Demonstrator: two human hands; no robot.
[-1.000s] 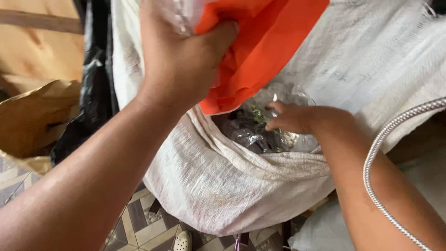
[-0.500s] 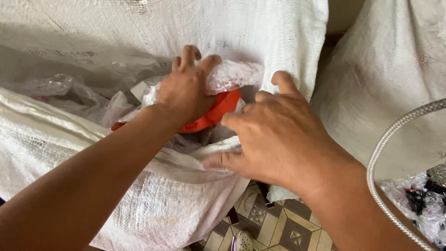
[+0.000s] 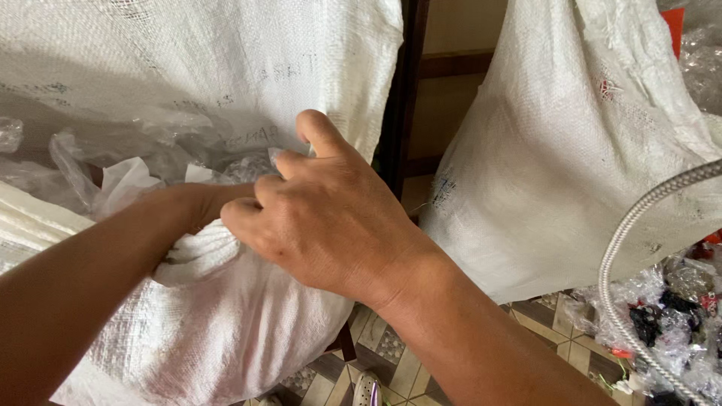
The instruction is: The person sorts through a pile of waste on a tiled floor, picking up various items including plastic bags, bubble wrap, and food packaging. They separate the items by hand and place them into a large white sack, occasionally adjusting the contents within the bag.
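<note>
Fingers (image 3: pixel 252 214) of right hand (image 3: pixel 331 218) clutch sack (image 3: pixel 248 323) rim — mouth upward; left hand hidden inside.

Near sack (image 3: pixel 226 316): woven plastic cloth, white, matt, coarse weave, creased. Second sack (image 3: pixel 556 173): same weave, frayed at top edge. Film scraps (image 3: pixel 60 162) inside near sack: thin clear plastic, glossy, crumpled. Cord (image 3: pixel 624 248): braided, silvery sheen. Floor (image 3: pixel 421 368): patterned tile, smooth, semi-matt. Wrappers (image 3: pixel 677 316) on floor: clear, shiny.

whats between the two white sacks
In the head view, a dark upright wooden post and tan panelling stand in the gap between the left woven sack and the right woven sack.
</note>
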